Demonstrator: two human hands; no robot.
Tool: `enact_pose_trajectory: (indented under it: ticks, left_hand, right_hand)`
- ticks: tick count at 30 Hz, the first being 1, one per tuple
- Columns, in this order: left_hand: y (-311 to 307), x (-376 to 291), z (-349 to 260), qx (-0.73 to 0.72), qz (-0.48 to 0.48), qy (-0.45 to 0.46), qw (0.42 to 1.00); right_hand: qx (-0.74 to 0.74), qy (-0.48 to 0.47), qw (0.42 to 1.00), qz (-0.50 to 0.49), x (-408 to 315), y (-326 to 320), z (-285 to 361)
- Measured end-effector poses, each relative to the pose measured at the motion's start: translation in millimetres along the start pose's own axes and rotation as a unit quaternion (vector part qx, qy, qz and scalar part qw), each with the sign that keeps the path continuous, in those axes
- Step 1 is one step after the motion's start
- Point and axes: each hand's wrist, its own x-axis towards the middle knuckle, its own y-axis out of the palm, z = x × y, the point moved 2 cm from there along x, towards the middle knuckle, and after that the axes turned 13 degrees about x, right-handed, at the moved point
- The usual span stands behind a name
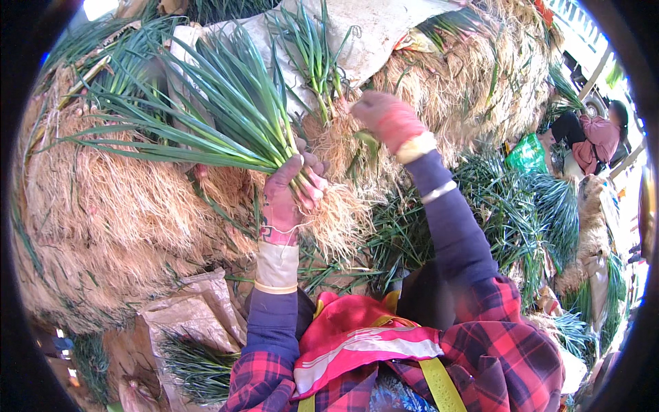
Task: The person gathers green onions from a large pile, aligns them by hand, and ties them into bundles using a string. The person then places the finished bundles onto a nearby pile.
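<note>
A bunch of spring onions (242,123) is gripped in my left hand (284,190) around the stems, just above the pinkish bulbs. Its green leaves fan out to the upper left, and its pale roots (342,219) hang to the right. My right hand (383,116), blurred, is raised beside a few spring onions (322,77) lying on the root pile. Its fingers look curled, but whether they pinch anything cannot be made out. Both hands wear stained pinkish gloves with pale cuffs.
Large heaps of spring onions with roots facing out (139,206) rise at left and upper right (463,87). White sacking (355,36) lies over the back. Loose green leaves (489,206) cover the ground at right. A person (600,136) sits at far right near a green plastic bag (527,153).
</note>
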Motion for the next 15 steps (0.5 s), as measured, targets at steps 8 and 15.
enact_pose_trajectory:
  ticks: [8, 15]
  left_hand:
    - [-3, -7, -4, 0.023, -0.02, 0.066, 0.997]
    - [2, 1, -1, -0.089, 0.063, -0.024, 0.994]
  right_hand:
    - [0.428, 0.001, 0.88, -0.206, 32, -3, -42]
    - [-0.081, -0.177, 0.971, -0.138, -23, 3, 34]
